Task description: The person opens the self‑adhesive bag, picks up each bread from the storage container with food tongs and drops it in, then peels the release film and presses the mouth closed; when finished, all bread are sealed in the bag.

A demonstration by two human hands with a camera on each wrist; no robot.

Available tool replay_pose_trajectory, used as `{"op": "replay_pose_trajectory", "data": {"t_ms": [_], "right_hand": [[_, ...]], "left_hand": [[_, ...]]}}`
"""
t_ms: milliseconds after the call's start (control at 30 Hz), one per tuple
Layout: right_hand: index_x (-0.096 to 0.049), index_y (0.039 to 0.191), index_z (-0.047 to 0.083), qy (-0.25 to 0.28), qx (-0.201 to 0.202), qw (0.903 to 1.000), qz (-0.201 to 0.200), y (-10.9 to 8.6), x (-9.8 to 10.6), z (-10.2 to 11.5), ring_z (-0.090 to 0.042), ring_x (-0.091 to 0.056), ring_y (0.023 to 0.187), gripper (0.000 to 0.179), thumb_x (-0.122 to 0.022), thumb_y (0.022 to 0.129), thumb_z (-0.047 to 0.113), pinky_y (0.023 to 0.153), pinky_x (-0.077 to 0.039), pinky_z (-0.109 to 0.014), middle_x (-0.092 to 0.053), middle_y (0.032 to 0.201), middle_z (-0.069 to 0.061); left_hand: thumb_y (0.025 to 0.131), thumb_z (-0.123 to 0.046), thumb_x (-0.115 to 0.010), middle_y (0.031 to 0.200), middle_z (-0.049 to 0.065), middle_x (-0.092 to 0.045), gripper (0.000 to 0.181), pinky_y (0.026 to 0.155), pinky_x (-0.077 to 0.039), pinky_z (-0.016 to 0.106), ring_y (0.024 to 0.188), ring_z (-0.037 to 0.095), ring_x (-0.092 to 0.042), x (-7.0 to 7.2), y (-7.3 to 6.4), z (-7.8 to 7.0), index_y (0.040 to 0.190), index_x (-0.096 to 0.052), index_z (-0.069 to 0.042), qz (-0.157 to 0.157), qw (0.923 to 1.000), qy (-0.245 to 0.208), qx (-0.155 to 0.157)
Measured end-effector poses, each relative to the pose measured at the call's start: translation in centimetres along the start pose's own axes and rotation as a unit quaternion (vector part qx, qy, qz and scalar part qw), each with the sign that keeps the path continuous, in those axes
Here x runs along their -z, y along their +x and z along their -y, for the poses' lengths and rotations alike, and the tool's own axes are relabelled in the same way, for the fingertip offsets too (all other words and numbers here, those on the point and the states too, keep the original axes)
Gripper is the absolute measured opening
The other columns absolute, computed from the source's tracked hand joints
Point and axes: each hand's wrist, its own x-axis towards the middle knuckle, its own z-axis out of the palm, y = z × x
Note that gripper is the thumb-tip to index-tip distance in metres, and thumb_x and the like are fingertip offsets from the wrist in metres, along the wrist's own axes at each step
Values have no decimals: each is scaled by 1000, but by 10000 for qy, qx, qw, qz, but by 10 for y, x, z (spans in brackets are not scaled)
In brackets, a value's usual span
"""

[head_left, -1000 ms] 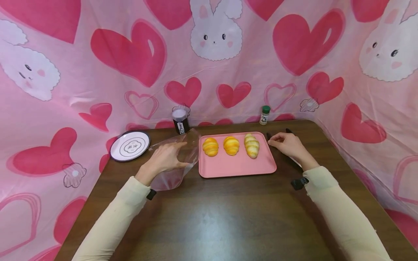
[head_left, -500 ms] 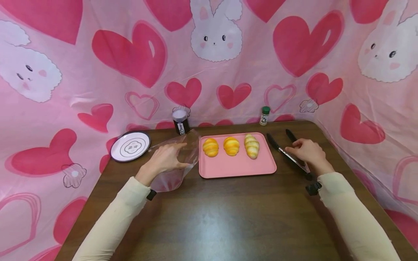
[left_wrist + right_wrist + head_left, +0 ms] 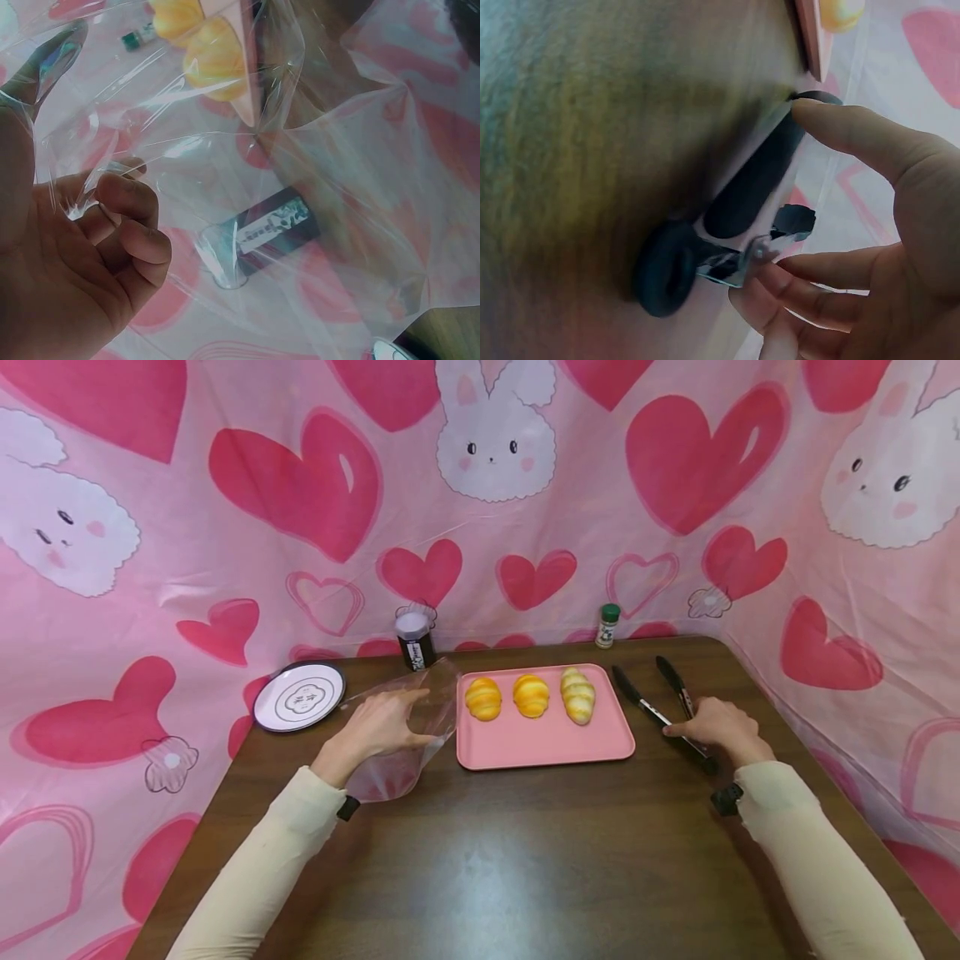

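Observation:
My left hand (image 3: 378, 724) holds a clear plastic bag (image 3: 386, 778), thumb and forefinger spread wide against the film. The left wrist view shows the other fingers curled, with film bunched among them. To the right, my right hand (image 3: 716, 724) grips black-and-metal tongs (image 3: 654, 713) that lie spread apart on the table. Its thumb touches one arm while the fingers are around the other; in the right wrist view the fingertips are partly hidden behind the metal. Between the hands lies a pink tray (image 3: 543, 750) bearing two golden bread rolls (image 3: 483, 699) and a paler croissant (image 3: 578, 697).
A white plate (image 3: 281, 706) with a dark rim sits at the left. At the table's back edge stand a dark jar (image 3: 417, 647) with a pale lid and a green-capped shaker (image 3: 607, 628). Patterned pink cloth (image 3: 480, 577) walls in the table (image 3: 495, 860).
My right hand has moved right and toward me, from the tray's right edge down along the tongs, and has closed on them. The left hand and bag have stayed put.

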Motion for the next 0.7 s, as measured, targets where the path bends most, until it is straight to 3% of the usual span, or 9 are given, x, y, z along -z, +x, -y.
{"op": "replay_pose_trajectory", "data": {"t_ms": [167,300,433,567,700], "right_hand": [[-42,138,-12,-22,86,9999,88,5,-3,-3,-59,-50,111,99,-70,79,63,81,-45,-69,-51,128,-40],[-52,125,-13,-24,289,9995,-121,8,-4,-5,-58,-54,106,82,-71,82,53,81,-48,-66,-56,120,-40],[-50,124,-19,17,461,9983,-366,9,-3,-8,-59,-52,108,80,-68,84,48,87,-46,-66,-54,119,-43],[-41,133,-21,104,467,9974,-541,9,-2,-9,-61,-47,114,90,-65,87,53,94,-42,-69,-48,125,-46],[-40,136,-16,260,317,9967,-694,7,-4,-11,-60,-48,113,100,-61,85,67,90,-43,-71,-47,127,-43]], "left_hand": [[74,-63,-77,140,7,-62,85,96,-52,56,120,32,-63,-1,0,1,143,-55,-18,13,10000,-8,8],[74,-63,-77,139,7,-63,85,96,-52,56,120,32,-63,-1,0,2,143,-56,-18,0,10000,-25,-4],[75,-63,-77,140,8,-62,84,97,-52,57,122,32,-63,-1,0,2,143,-56,-18,4,10000,-48,-10],[74,-63,-77,141,9,-61,86,97,-52,56,123,32,-62,0,-1,1,143,-55,-17,19,10000,-84,18],[75,-63,-76,141,9,-61,86,98,-51,57,124,33,-62,0,-1,1,144,-55,-17,52,9999,-93,20]]}}
